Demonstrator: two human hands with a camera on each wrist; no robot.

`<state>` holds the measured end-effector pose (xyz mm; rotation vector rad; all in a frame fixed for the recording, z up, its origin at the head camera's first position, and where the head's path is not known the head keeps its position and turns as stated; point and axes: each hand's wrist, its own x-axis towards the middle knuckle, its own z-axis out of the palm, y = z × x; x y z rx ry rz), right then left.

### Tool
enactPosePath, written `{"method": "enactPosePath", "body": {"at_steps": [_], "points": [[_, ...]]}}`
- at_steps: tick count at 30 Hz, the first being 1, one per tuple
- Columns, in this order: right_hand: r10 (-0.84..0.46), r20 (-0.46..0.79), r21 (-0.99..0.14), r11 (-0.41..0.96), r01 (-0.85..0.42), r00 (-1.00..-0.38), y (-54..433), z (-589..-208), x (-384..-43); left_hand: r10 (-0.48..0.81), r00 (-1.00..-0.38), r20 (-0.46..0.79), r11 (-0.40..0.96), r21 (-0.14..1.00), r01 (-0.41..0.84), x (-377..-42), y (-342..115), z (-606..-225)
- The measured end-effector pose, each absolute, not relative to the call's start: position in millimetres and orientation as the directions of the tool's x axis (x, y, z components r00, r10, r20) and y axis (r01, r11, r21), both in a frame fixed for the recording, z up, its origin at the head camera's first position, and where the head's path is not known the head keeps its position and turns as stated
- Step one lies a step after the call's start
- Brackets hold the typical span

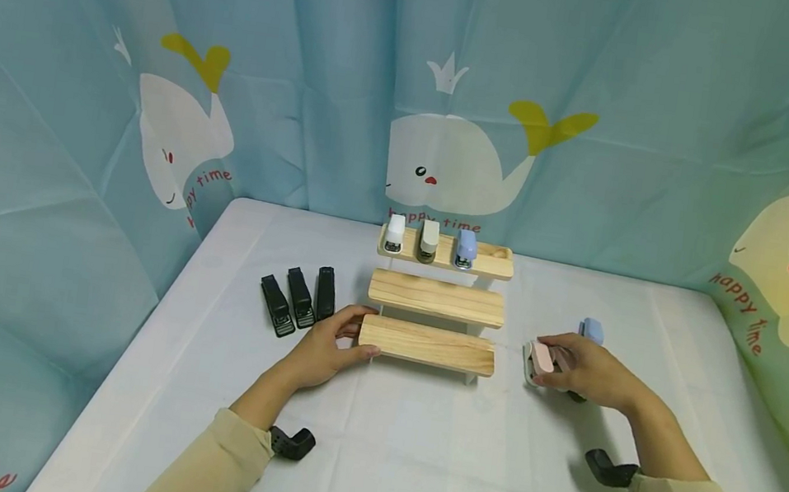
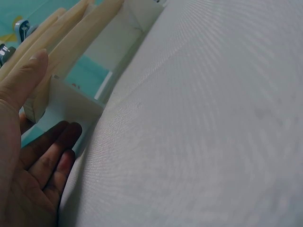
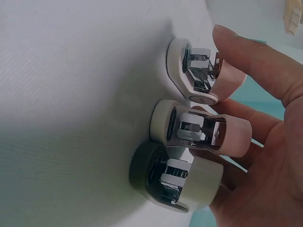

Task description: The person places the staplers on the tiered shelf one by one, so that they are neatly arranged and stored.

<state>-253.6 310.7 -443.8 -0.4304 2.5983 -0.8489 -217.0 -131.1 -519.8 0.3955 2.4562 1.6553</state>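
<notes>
A three-tier wooden display shelf [image 1: 429, 346] stands in the middle of the table. My left hand [image 1: 323, 349] grips the left end of its lowest plank, thumb along the front edge and index finger behind; the other fingers are loosely bent beside the white leg [image 2: 71, 101]. On the right, my right hand [image 1: 591, 372] pinches a pink mini stapler [image 3: 229, 80] between thumb and fingers. Beside it are a second pink stapler [image 3: 236, 136] and a cream stapler with a dark base [image 3: 203, 182], close against the fingers. A blue stapler [image 1: 591, 330] shows just behind this hand.
On the top tier stand a white stapler [image 1: 394, 233], a beige stapler [image 1: 428, 242] and a blue-violet stapler [image 1: 466, 249]. Three black staplers [image 1: 300, 298] lie left of the shelf. A whale-print curtain [image 1: 294, 100] hangs behind the white table [image 1: 411, 464].
</notes>
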Motion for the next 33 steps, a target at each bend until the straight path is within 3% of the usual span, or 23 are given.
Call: {"method": "enactPosePath", "body": {"at_steps": [33], "points": [[-0.372, -0.179, -0.575, 0.79, -0.21, -0.911, 303.4, -447.5, -251.5, 0.299, -0.954, 0.019, 0.35, 0.928, 0.128, -216.6, -130.6, -519.1]]}}
